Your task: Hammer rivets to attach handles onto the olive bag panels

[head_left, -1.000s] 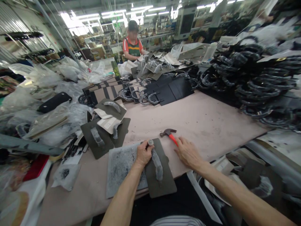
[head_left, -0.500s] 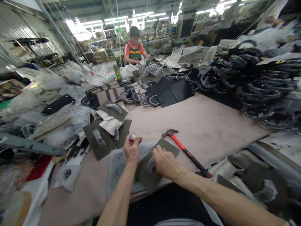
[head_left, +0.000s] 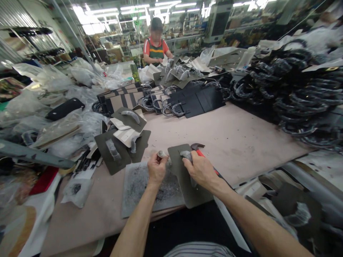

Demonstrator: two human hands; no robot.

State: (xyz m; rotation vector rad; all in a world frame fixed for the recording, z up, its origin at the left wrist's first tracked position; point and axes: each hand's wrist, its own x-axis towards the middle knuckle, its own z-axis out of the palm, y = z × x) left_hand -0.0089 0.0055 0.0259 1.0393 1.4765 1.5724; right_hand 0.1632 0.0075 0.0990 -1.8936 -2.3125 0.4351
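1. A small translucent plastic bag (head_left: 77, 192) lies on the left front of the pinkish-brown covered table (head_left: 235, 139), with a dark clump showing inside.
2. A heap of crumpled clear plastic bags (head_left: 48, 84) fills the left side; a long black rounded panel (head_left: 65, 109) lies on it. The contents of most bags are hard to make out.
3. The left hand (head_left: 157, 171) grasps a small pale cylindrical tool (head_left: 161, 154), round end up, above the scuffed grey rectangular slab (head_left: 135, 187) strewn with dark bits.
4. The right hand (head_left: 202, 169) is closed around the plastic-wrapped curved handle (head_left: 186, 154) of a flat grey-brown panel (head_left: 184, 185), just right of the slab. Its lower end reaches the table's near edge; whether it rests there cannot be told.
5. Bare tabletop runs from beyond the hands to the flat black panels (head_left: 198, 100) at the back and to the slanting right edge.
6. Half a second ago the grey-brown panel was tilted over the slab; now it stands farther right, uncovering more of the slab. The claw hammer with red-and-black handle (head_left: 197, 146), then in full sight, is now partly hidden behind panel and right hand.
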